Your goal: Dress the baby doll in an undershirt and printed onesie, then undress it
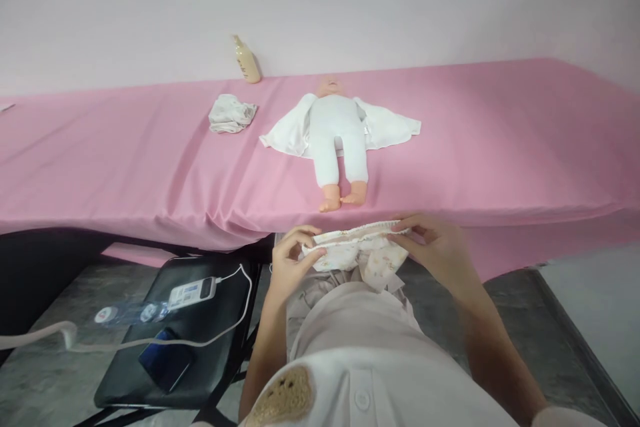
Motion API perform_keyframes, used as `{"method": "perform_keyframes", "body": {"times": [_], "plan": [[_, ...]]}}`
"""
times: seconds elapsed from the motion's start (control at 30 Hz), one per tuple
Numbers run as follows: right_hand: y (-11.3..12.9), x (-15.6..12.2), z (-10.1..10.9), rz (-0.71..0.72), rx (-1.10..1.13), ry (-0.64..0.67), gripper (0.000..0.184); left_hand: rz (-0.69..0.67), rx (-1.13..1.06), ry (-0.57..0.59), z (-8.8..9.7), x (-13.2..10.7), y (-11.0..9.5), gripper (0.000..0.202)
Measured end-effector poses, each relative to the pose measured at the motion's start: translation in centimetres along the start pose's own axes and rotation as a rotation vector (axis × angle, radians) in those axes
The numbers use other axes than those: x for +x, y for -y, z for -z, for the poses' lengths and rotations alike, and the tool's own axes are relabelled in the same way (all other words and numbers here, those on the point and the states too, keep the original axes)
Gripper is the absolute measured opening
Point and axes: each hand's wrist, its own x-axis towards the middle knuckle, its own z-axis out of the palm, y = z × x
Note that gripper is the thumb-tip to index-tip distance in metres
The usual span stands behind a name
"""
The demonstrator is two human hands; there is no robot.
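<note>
A baby doll point(336, 137) in white clothes lies on its back on an open white garment point(390, 125), feet toward me, on the pink-covered table point(500, 140). Below the table's front edge I hold a small pair of patterned baby pants point(357, 250) by the waistband. My left hand point(293, 257) pinches the left end of the waistband. My right hand point(435, 247) pinches the right end. The band is stretched between them, and the pant legs hang down over my lap.
A crumpled white cloth point(231, 113) lies left of the doll, and a cream bottle point(247, 60) stands by the wall. At lower left a black chair point(190, 333) carries a power bank point(193, 292) with a white cable, a water bottle point(127, 313) and a dark phone point(166, 360).
</note>
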Motion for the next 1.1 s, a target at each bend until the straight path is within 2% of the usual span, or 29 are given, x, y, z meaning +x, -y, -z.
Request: {"method": "perform_keyframes", "body": {"times": [0.13, 0.23, 0.3, 0.4, 0.47, 0.53, 0.6, 0.8, 0.9, 1.0, 1.1], "plan": [[-0.3, -0.1, 0.0, -0.035, 0.045, -0.033, 0.017, 0.04, -0.061, -0.022, 0.2, -0.3, 0.3, 0.02], [-0.1, 0.0, -0.2, -0.01, 0.052, -0.053, 0.019, 0.101, -0.057, -0.085, -0.2, -0.4, 0.3, 0.021], [0.3, 0.1, -0.8, 0.007, 0.014, -0.095, 0.019, 0.124, -0.025, -0.171, -1.0, -0.3, -0.3, 0.025], [1.1, -0.2, -2.9, 0.097, -0.042, -0.179, 0.01, 0.14, -0.057, -0.285, -2.9, -0.2, -2.0, 0.027], [1.7, -0.7, -4.7, 0.228, -0.032, -0.161, 0.003, 0.143, -0.1, -0.234, -4.4, -0.3, -3.6, 0.02], [2.3, -1.3, -6.2, 0.358, -0.008, -0.125, 0.009, 0.125, -0.104, -0.153, -5.4, -0.6, -5.1, 0.013], [2.7, -1.7, -6.8, 0.431, 0.012, -0.121, 0.015, 0.104, -0.107, -0.123, -5.8, -0.9, -6.0, 0.011], [2.6, -2.0, -5.7, 0.489, 0.02, -0.037, 0.012, 0.116, -0.278, -0.077, -5.7, -1.9, -5.8, 0.017], [2.1, -1.9, -5.2, 0.554, -0.008, -0.037, 0.018, 0.135, -0.316, -0.057, -5.7, -2.3, -5.5, 0.022], [1.6, -1.6, -4.5, 0.541, 0.003, -0.001, 0.011, 0.11, -0.25, -0.018, -5.4, -2.2, -5.5, 0.029], [1.3, -1.2, -3.6, 0.513, 0.019, 0.035, 0.009, -0.045, -0.009, -0.052, -4.4, -1.6, -5.2, 0.026]]}}
